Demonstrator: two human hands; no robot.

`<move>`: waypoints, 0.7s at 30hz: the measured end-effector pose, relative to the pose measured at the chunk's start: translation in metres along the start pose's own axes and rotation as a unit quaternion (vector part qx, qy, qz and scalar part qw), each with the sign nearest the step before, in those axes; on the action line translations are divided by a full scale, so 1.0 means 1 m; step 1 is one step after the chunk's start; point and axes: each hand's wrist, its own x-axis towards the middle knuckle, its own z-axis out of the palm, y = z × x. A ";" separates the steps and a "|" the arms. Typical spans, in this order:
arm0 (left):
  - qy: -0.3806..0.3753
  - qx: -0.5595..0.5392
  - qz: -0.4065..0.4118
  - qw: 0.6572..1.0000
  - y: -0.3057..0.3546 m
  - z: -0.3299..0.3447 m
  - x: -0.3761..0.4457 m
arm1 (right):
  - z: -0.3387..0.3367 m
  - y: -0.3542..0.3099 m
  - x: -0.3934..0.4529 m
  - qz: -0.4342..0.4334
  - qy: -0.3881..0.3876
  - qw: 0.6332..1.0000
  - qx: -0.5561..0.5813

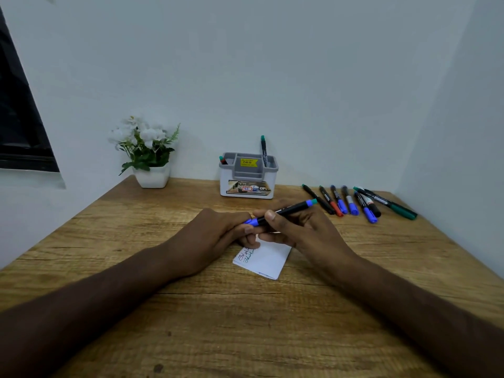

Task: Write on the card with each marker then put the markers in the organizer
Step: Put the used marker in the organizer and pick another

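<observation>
- Marker in hand (281, 212) — slim black barrel, blue cap at its left end, blue-and-green tip at the right; held level above the card. Judged light, rigid and smooth, so liable to roll if set down loose; best taken mid-barrel, the cap pulled straight off along its length.
- Right hand (294, 227) — thumb and fingers curled round the barrel's middle, a firm pinch.
- Left hand (218, 233) — fingertips closed on the blue cap end; whether the cap is seated or parting cannot be told.
- Card (263, 259) — white, flat on the table just beneath the hands, red and green writing at its upper left corner. Thin and probably prone to sliding; would want a steadying finger while written on.
- Loose markers (354, 201) — row lying on the table, right of the organizer, well apart from the card.
- Organizer (248, 175) — grey-and-white, at the back wall; one green-capped marker (263, 150) standing in the right compartment, two ends showing in the left.
- Potted flowers (148, 156) — back left.
</observation>
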 end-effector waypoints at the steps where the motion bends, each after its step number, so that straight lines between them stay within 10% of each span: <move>1: -0.001 -0.001 0.000 1.000 0.000 0.000 0.000 | -0.001 0.000 0.000 -0.001 -0.005 1.000 0.003; 11: -0.023 -0.022 -0.020 0.999 -0.004 -0.003 -0.003 | -0.015 -0.016 0.009 -0.005 -0.020 0.992 0.127; 16: -0.016 -0.031 -0.027 0.999 0.000 -0.003 -0.004 | -0.016 -0.010 0.014 -0.046 0.106 0.984 0.137; 21: -0.032 -0.056 -0.045 0.997 0.001 -0.006 -0.005 | -0.014 0.006 0.017 0.072 0.098 0.990 0.074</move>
